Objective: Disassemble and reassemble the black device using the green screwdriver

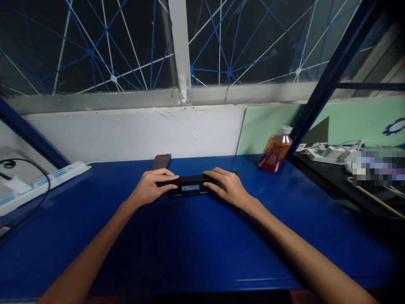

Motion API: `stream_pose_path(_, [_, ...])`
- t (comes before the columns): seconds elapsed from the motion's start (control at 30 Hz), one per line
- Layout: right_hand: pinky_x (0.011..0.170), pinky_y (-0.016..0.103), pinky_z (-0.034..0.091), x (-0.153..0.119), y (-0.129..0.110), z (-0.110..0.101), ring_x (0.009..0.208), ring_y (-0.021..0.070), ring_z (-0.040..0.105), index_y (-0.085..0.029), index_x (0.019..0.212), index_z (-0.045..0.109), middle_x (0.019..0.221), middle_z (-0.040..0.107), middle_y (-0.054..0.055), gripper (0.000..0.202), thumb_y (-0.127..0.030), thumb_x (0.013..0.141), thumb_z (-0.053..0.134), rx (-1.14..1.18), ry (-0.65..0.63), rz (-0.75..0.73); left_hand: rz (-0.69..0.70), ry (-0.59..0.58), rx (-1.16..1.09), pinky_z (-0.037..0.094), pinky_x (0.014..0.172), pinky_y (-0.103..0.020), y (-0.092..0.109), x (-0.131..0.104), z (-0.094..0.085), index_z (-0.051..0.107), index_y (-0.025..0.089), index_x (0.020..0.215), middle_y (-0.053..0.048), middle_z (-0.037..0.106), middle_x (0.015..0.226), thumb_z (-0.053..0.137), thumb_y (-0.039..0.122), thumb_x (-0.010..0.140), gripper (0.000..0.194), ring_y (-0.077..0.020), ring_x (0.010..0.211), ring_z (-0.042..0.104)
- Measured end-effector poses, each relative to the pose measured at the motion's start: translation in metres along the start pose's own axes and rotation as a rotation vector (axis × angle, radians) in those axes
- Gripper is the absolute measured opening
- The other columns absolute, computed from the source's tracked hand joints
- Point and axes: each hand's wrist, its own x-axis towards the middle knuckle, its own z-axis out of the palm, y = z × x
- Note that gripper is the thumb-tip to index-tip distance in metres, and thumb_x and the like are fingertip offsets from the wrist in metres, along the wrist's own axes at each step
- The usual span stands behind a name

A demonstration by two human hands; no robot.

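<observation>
A black bar-shaped box [190, 180] with a pale printed label on its near side stands on the blue table; its exact kind does not show. My left hand [154, 185] grips its left end, fingers on the upper edge and thumb on the near side. At the other end, my right hand [228, 185] holds it in the same way. A dark phone [160, 161] lies flat just behind my left hand. Behind my right hand peeks a small green-tipped dark item [234, 172], mostly hidden.
The blue table [190, 245] reaches back to a white wall and window. At the right rear stands a bottle [274, 152] of reddish-orange drink. A white power strip [44, 185] with a black cable lies on the left. Cables and another power strip [332, 154] occupy a dark surface at right.
</observation>
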Motion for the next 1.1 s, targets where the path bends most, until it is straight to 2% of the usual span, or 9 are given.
stream_pose_path(0.13, [0.071, 0.029, 0.046, 0.002, -0.005, -0.001, 0.08, 0.0169, 0.062, -0.017, 0.11, 0.064, 0.096, 0.068, 0.007, 0.027, -0.035, 0.092, 0.055, 0.032, -0.004, 0.001, -0.012, 0.061, 0.088, 0.051, 0.087, -0.039, 0.0, 0.0, 0.006, 0.072, 0.024, 0.106, -0.007, 0.068, 0.104, 0.064, 0.03, 0.085, 0.023, -0.0201, 0.094, 0.064])
stream_pose_path(0.27, [0.064, 0.027, 0.043, 0.003, -0.009, -0.001, 0.071, 0.0151, 0.06, -0.017, 0.102, 0.067, 0.09, 0.07, 0.006, 0.023, -0.035, 0.089, 0.06, 0.065, 0.023, 0.091, 0.064, 0.113, 0.301, 0.043, 0.096, -0.049, 0.001, -0.001, 0.009, 0.065, 0.027, 0.118, -0.009, 0.061, 0.121, 0.065, 0.032, 0.084, 0.034, -0.0278, 0.113, 0.054])
stream_pose_path(0.37, [0.056, 0.025, 0.041, 0.004, -0.009, -0.001, 0.06, 0.0135, 0.058, -0.018, 0.098, 0.07, 0.082, 0.071, 0.005, 0.024, -0.036, 0.087, 0.06, 0.137, 0.035, 0.198, 0.132, -0.016, 0.406, 0.034, 0.101, -0.056, 0.005, -0.002, 0.012, 0.053, 0.027, 0.132, -0.012, 0.054, 0.132, 0.071, 0.043, 0.077, 0.06, -0.0346, 0.123, 0.046])
stream_pose_path(0.47, [0.048, 0.024, 0.04, 0.003, -0.007, 0.0, 0.049, 0.0132, 0.056, -0.017, 0.091, 0.072, 0.06, 0.067, 0.002, 0.028, -0.041, 0.086, 0.059, 0.298, -0.012, 0.314, 0.176, -0.129, 0.45, 0.028, 0.103, -0.057, 0.008, -0.003, 0.017, 0.042, 0.024, 0.14, -0.015, 0.05, 0.136, 0.073, 0.051, 0.072, 0.079, -0.0372, 0.125, 0.044])
stream_pose_path(0.63, [0.043, 0.024, 0.043, 0.001, -0.005, 0.002, 0.042, 0.0129, 0.056, -0.014, 0.086, 0.07, 0.052, 0.061, 0.001, 0.034, -0.046, 0.085, 0.058, 0.571, -0.148, 0.44, 0.196, -0.154, 0.439, 0.034, 0.099, -0.052, 0.005, -0.005, 0.02, 0.047, 0.022, 0.135, -0.015, 0.057, 0.126, 0.071, 0.043, 0.075, 0.069, -0.0343, 0.118, 0.049])
stream_pose_path(0.77, [0.044, 0.022, 0.039, 0.001, -0.01, -0.003, 0.049, 0.0114, 0.055, -0.016, 0.08, 0.069, 0.062, 0.065, 0.003, 0.034, -0.048, 0.084, 0.059, 0.453, -0.145, 0.34, 0.194, -0.151, 0.377, 0.038, 0.096, -0.051, 0.009, -0.006, 0.021, 0.049, 0.024, 0.132, -0.014, 0.058, 0.123, 0.068, 0.038, 0.076, 0.061, -0.0342, 0.117, 0.05])
stream_pose_path(0.9, [0.044, 0.022, 0.033, 0.001, -0.014, -0.007, 0.049, 0.0099, 0.048, -0.017, 0.067, 0.065, 0.056, 0.059, 0.001, 0.039, -0.053, 0.082, 0.059, 0.322, -0.153, 0.257, 0.224, -0.16, 0.34, 0.037, 0.098, -0.052, 0.021, -0.006, 0.025, 0.045, 0.024, 0.135, -0.014, 0.056, 0.127, 0.064, 0.029, 0.078, 0.06, -0.0336, 0.12, 0.049])
stream_pose_path(1.03, [0.042, 0.021, 0.03, 0.0, -0.011, -0.004, 0.046, 0.0084, 0.044, -0.017, 0.061, 0.059, 0.053, 0.054, -0.001, 0.039, -0.051, 0.078, 0.063, 0.419, -0.184, 0.315, 0.232, -0.154, 0.325, 0.034, 0.101, -0.055, 0.026, -0.007, 0.032, 0.043, 0.028, 0.138, -0.012, 0.053, 0.134, 0.063, 0.025, 0.081, 0.061, -0.0341, 0.124, 0.046])
stream_pose_path(1.1, [0.04, 0.021, 0.029, 0.0, -0.01, 0.0, 0.043, 0.0079, 0.042, -0.017, 0.058, 0.056, 0.05, 0.051, -0.002, 0.041, -0.053, 0.077, 0.064, 0.504, -0.157, 0.416, 0.182, -0.072, 0.346, 0.032, 0.103, -0.057, 0.025, -0.006, 0.034, 0.043, 0.028, 0.138, -0.012, 0.049, 0.138, 0.065, 0.026, 0.079, 0.063, -0.0357, 0.127, 0.044])
